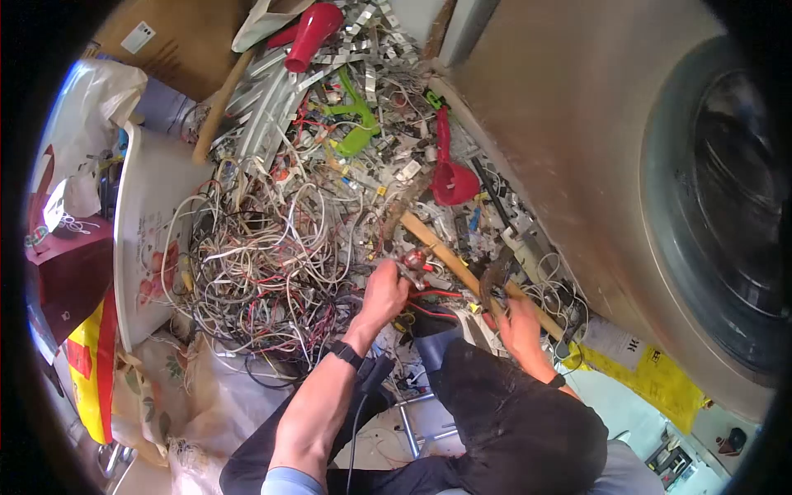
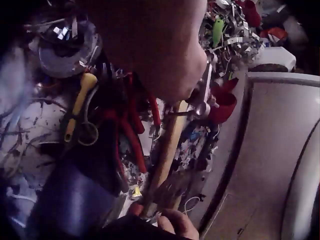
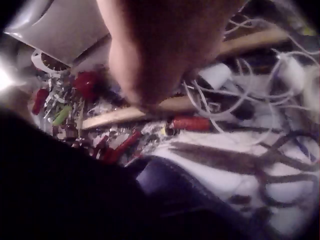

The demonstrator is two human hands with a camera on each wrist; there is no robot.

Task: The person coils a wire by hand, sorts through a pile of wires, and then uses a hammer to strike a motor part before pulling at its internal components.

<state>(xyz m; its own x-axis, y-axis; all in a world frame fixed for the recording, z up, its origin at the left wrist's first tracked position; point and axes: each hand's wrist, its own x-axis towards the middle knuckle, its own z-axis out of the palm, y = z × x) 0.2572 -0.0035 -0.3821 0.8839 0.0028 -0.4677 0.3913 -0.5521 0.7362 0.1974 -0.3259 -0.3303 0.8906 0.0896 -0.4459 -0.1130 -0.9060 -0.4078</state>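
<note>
My left hand [image 1: 384,293] grips a silver metal piece [image 2: 203,102] with rounded ends, above the scrap pile. In the head view a shiny reddish part [image 1: 415,261] shows right beside its fingers. My right hand [image 1: 521,330] is lower right, over a wooden strip [image 1: 450,257], its fingertips at the lower end of a dark brown curved piece [image 1: 495,276]. I cannot tell whether they hold it. Red-handled pliers [image 2: 131,142] lie between the hands, close to the knee. A red cylindrical handle [image 3: 191,124] shows below the right hand in its wrist view.
A heap of tangled cables [image 1: 272,264] lies left, beside a white tub [image 1: 153,223]. Farther off are a green plastic piece [image 1: 356,124], a red scoop-shaped piece [image 1: 454,181] and a red hair dryer [image 1: 315,35]. A washing machine [image 1: 577,148] borders the right side.
</note>
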